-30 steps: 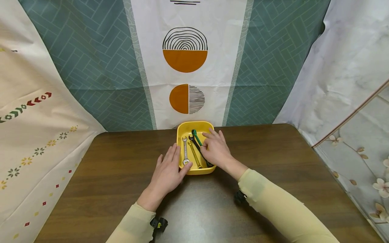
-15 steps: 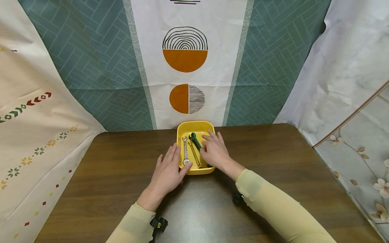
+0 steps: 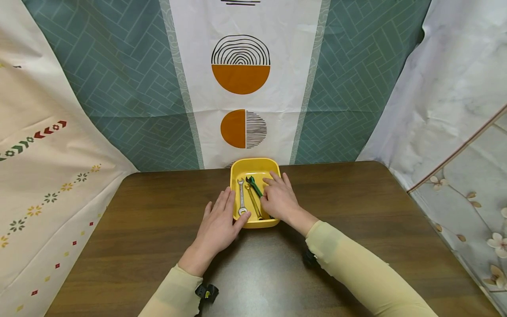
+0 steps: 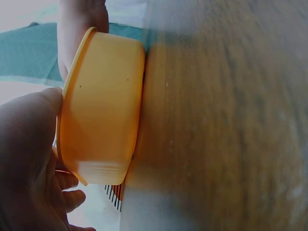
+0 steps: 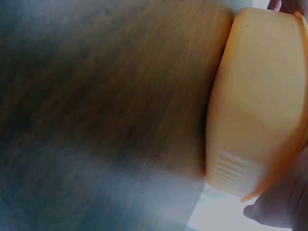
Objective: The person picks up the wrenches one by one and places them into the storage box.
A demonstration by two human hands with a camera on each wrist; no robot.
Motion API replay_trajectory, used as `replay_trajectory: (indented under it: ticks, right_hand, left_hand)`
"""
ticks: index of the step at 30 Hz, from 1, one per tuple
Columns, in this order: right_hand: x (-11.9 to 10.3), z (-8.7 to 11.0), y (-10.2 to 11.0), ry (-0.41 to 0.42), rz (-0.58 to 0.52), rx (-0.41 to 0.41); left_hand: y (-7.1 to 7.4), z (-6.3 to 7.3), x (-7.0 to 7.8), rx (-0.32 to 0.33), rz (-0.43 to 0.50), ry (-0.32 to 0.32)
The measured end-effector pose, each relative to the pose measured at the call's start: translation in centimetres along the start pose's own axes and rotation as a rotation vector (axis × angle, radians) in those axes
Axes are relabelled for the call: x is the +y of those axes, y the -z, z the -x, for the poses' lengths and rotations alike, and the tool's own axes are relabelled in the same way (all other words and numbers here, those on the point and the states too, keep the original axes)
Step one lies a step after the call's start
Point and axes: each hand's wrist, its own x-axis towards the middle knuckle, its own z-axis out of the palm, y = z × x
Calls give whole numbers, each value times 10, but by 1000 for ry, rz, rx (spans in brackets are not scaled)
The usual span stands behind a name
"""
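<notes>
A yellow tray [image 3: 262, 224] stands on the table with several wrenches in it. My left hand [image 3: 217, 224] rests on its left side, fingers straight along the rim and thumb over the front corner; the left wrist view shows the thumb at the rim of the tray [image 4: 103, 101]. Inside lie a silver wrench [image 3: 242, 197] on the left and a gold wrench [image 3: 254, 202] beside it. My right hand [image 3: 280, 199] reaches over the right rim and pinches a green wrench [image 3: 255, 187], whose lower part is hidden. A black wrench [image 3: 248, 179] lies against the green one, mostly covered.
The brown wooden table [image 3: 158, 198] surrounds the tray, which sits close to the back edge. A patterned curtain [image 3: 245, 101] hangs directly behind. Pale cloths drape at the left [image 3: 51, 176] and right [image 3: 447, 132].
My right hand has shifted slightly left and down, bringing the green wrench toward me until its head lies beside the black one's. The left hand and tray have stayed put.
</notes>
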Motion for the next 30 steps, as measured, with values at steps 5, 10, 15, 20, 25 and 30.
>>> replay_trajectory:
  ticks: [5, 10, 15, 20, 25, 30]
  right_hand:
    - [-1, -1, -2, -2, 67, -30]
    - [-2, -2, -3, -12, 109, -56]
    - [-3, -3, -2, -24, 141, -87]
    - [-3, -3, -2, -24, 150, -101]
    - [-4, -2, -1, -32, 135, -95]
    - [-4, -1, -1, -32, 119, -77]
  left_hand:
    - [-1, 0, 0, 8, -3, -3]
    - [0, 0, 0, 9, -4, -4]
    - [0, 0, 0, 11, -6, -6]
    - [-1, 0, 0, -9, -2, 2]
    - [-1, 0, 0, -10, -1, 3]
    - [-2, 0, 0, 18, 3, -7]
